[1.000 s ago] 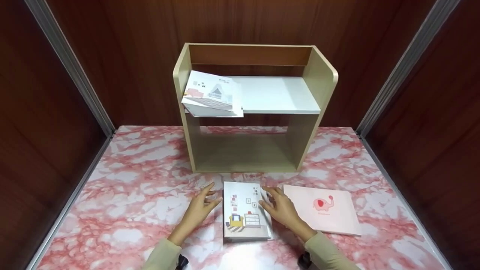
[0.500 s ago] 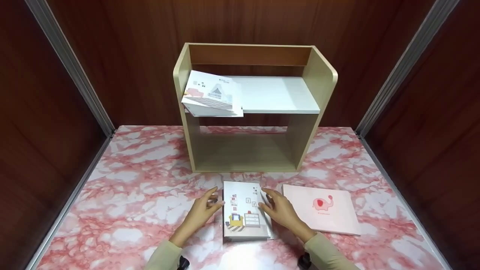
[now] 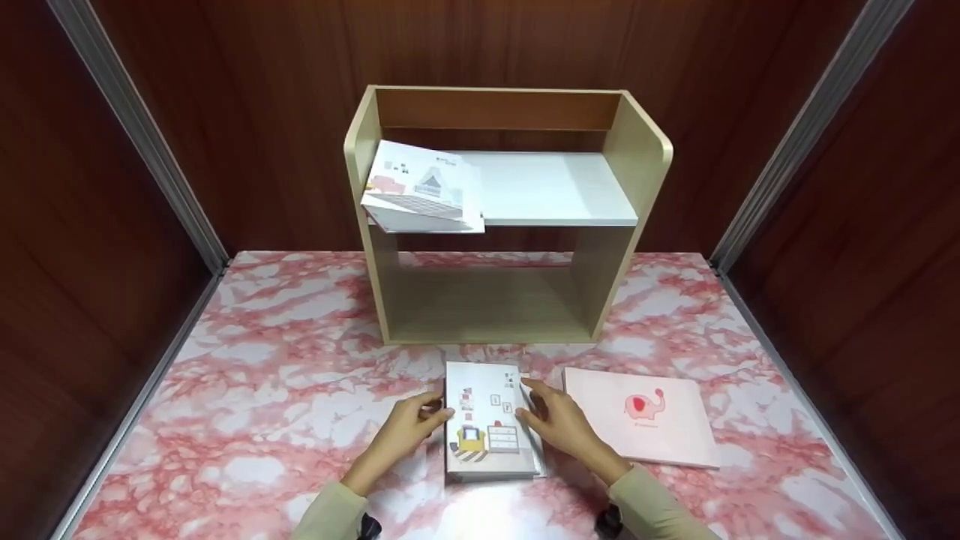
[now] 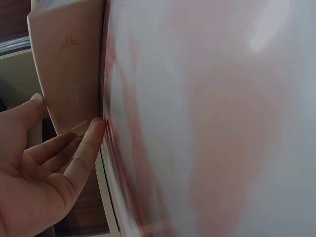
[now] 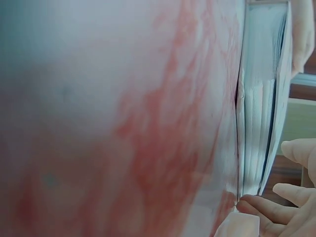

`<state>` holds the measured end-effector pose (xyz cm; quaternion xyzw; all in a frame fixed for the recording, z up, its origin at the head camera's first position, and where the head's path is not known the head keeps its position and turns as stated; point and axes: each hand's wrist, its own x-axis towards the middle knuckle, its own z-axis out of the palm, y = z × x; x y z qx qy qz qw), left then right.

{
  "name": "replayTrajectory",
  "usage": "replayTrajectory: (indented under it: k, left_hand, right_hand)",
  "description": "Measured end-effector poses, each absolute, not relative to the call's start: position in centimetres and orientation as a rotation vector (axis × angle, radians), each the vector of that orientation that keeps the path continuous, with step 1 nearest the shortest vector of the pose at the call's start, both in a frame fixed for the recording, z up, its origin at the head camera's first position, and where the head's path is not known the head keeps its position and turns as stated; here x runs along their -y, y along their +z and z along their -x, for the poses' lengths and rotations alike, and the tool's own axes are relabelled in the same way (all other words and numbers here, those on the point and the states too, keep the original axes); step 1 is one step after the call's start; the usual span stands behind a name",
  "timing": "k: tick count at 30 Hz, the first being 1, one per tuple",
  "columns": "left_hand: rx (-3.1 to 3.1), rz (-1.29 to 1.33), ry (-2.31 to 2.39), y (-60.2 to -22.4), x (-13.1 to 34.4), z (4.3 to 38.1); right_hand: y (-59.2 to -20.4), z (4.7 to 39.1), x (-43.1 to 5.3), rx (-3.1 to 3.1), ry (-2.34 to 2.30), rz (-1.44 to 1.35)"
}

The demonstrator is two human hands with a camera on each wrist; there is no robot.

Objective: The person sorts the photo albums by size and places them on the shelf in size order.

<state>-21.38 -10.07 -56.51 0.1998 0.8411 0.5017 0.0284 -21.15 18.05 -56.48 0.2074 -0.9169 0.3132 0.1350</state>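
Note:
A thick book (image 3: pixel 480 390) with furniture drawings on its white cover lies flat on the table. Its left side is met by my left hand (image 3: pixel 405 427), whose thumb is at the cover's edge. In the left wrist view the spine (image 4: pixel 69 59) stands between that thumb and the extended fingers (image 4: pixel 81 160). My right hand (image 3: pixel 562 424) is at the opposite side, thumb and forefinger spread along the cover's edge. The right wrist view shows the page edges (image 5: pixel 254 113) with loosely extended fingers (image 5: pixel 269 210) near the far corner. Neither hand wraps round the book.
Behind stands a wooden bookshelf (image 3: pixel 489 341); another book (image 3: pixel 424 180) lies slanted on its white upper shelf (image 3: pixel 555 187), overhanging the front edge. A pink book (image 3: pixel 637 442) with an elephant lies right of my right hand. Dark wood panels (image 3: pixel 90 187) enclose the marbled table (image 3: pixel 255 420).
My left hand has moved right, from a gap beside the book to its left edge. The right hand has stayed at the right edge, and the book keeps its place.

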Motion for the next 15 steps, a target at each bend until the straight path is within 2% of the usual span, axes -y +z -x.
replayTrajectory:
  k: [15]
  left_hand:
    - [-2.640,-0.678,1.412,-56.37,9.60,20.94]
  right_hand:
    - [-56.25,20.70,-17.69,2.685,0.915,-0.660]
